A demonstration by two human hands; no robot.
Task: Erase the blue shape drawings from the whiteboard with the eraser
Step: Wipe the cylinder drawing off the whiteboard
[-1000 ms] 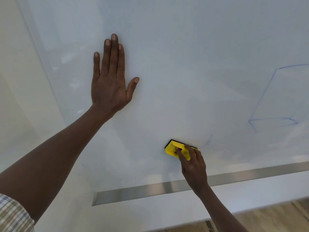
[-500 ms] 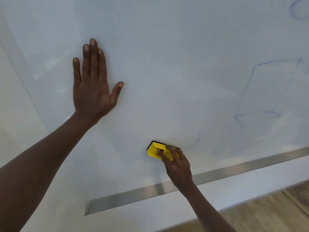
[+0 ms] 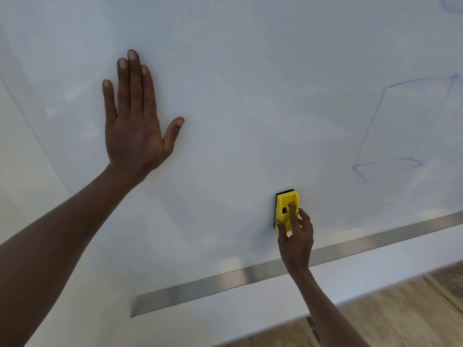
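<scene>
A large whiteboard (image 3: 250,96) fills the view. A blue box-like outline (image 3: 398,128) is drawn at the right, and part of another blue shape (image 3: 451,3) shows at the top right corner. My right hand (image 3: 295,239) holds a yellow eraser (image 3: 285,209) with a black pad, pressed upright against the board's lower middle, left of the blue outline. My left hand (image 3: 135,118) lies flat on the board at the left, fingers spread, holding nothing.
A metal tray strip (image 3: 225,279) runs along the bottom of the board. Wooden floor (image 3: 400,309) shows at the lower right. A pale wall (image 3: 15,171) borders the board on the left.
The eraser has turned from lying sideways to standing upright and shifted a little right and up. The faint blue mark beside it is gone. My left hand stays flat on the board.
</scene>
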